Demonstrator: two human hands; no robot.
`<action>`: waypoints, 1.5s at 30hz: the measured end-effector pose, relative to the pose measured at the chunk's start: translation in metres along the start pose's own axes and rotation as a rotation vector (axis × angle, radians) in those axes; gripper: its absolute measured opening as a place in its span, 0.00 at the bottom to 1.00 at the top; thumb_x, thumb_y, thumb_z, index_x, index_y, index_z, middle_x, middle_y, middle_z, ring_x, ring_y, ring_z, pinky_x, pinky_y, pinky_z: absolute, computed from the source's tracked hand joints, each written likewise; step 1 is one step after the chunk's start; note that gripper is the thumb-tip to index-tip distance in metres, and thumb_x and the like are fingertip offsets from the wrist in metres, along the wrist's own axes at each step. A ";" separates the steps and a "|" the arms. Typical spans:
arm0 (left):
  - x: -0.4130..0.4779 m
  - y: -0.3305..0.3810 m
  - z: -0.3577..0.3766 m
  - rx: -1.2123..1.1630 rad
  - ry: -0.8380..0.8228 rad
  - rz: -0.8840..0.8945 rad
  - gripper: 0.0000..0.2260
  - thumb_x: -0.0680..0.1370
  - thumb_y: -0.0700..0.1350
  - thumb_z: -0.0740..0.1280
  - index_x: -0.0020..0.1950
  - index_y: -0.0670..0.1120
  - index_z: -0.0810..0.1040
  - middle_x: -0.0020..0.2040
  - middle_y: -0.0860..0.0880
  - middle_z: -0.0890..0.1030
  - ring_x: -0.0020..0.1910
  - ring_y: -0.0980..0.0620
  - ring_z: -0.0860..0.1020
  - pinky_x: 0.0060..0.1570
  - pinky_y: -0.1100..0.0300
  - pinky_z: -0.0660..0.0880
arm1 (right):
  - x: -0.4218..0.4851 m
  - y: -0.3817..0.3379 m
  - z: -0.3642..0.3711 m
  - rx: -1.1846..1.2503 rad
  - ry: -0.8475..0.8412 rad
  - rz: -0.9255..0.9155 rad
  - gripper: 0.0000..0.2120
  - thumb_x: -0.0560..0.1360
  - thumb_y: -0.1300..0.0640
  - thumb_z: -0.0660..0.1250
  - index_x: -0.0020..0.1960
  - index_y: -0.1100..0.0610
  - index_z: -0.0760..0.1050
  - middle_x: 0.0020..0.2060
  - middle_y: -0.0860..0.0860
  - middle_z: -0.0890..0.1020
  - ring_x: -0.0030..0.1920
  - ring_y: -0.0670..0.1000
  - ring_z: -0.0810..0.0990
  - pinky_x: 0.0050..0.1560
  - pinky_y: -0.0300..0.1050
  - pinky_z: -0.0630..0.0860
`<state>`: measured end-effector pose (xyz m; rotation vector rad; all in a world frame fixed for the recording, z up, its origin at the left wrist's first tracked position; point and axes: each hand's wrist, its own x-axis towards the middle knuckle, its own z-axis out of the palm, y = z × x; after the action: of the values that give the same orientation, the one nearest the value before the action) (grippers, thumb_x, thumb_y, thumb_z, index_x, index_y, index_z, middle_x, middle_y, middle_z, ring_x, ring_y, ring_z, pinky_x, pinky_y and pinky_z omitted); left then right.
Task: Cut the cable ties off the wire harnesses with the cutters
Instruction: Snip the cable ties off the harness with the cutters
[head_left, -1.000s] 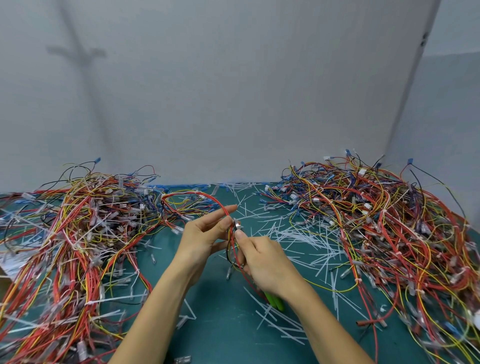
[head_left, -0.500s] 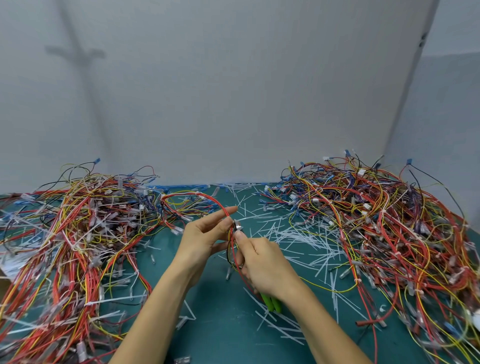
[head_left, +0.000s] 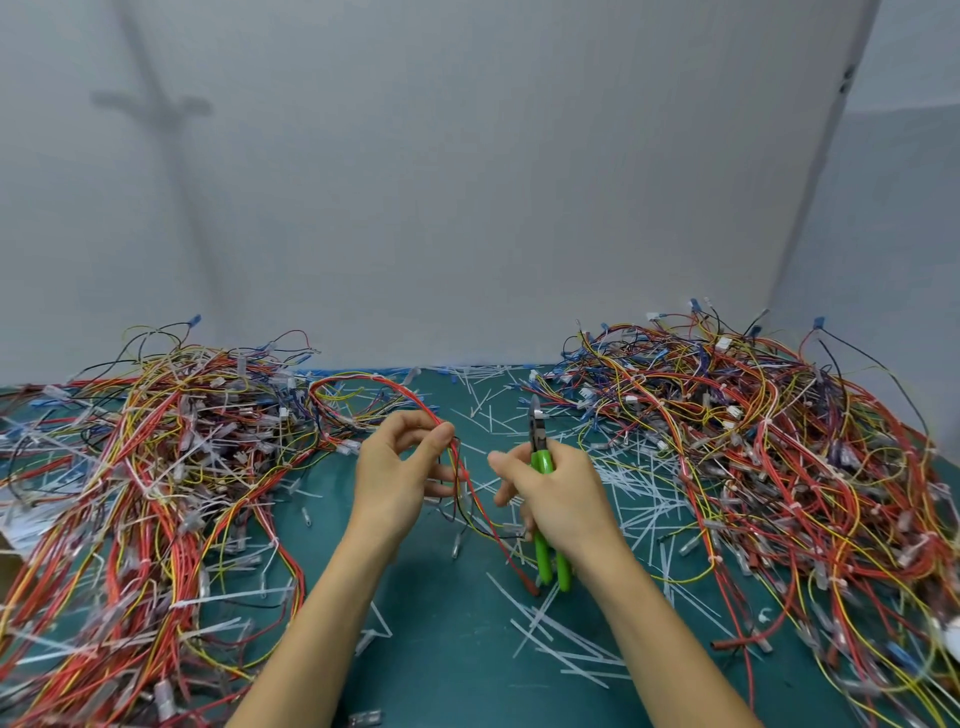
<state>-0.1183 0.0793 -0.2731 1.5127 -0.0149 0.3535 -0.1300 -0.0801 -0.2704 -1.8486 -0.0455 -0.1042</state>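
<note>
Reaching forward with both forearms; pinching wire harness (head_left: 464, 470) in left hand (head_left: 397, 470), gripping cutters (head_left: 542, 460) in right hand (head_left: 563, 493), hands apart.

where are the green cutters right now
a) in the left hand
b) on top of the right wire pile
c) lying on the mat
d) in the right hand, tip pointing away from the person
D: the right hand grips the cutters by the green handles with the blades pointing away, while the left hand pinches the wire harness.
</note>
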 end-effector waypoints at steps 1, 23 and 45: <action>0.001 0.000 0.000 -0.002 0.021 0.014 0.03 0.78 0.40 0.68 0.48 0.43 0.75 0.41 0.46 0.81 0.28 0.47 0.83 0.24 0.63 0.75 | 0.000 -0.001 -0.002 -0.011 -0.029 0.005 0.08 0.72 0.49 0.72 0.41 0.54 0.78 0.34 0.50 0.86 0.28 0.50 0.74 0.40 0.57 0.79; -0.004 0.009 -0.004 -0.116 -0.168 -0.056 0.18 0.72 0.59 0.67 0.55 0.49 0.81 0.52 0.50 0.85 0.41 0.51 0.85 0.31 0.65 0.76 | 0.003 -0.006 -0.023 0.898 -0.302 0.282 0.13 0.64 0.63 0.72 0.46 0.62 0.73 0.33 0.56 0.82 0.21 0.49 0.71 0.24 0.42 0.73; -0.005 0.010 0.009 -0.208 0.101 0.143 0.08 0.79 0.38 0.67 0.44 0.45 0.84 0.34 0.51 0.83 0.30 0.54 0.82 0.31 0.67 0.77 | 0.005 0.003 -0.030 0.182 -0.545 0.374 0.08 0.79 0.58 0.65 0.48 0.64 0.75 0.43 0.60 0.86 0.26 0.50 0.76 0.30 0.46 0.80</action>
<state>-0.1230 0.0699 -0.2642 1.2901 -0.0779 0.5266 -0.1257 -0.1098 -0.2643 -1.6268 -0.0834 0.6447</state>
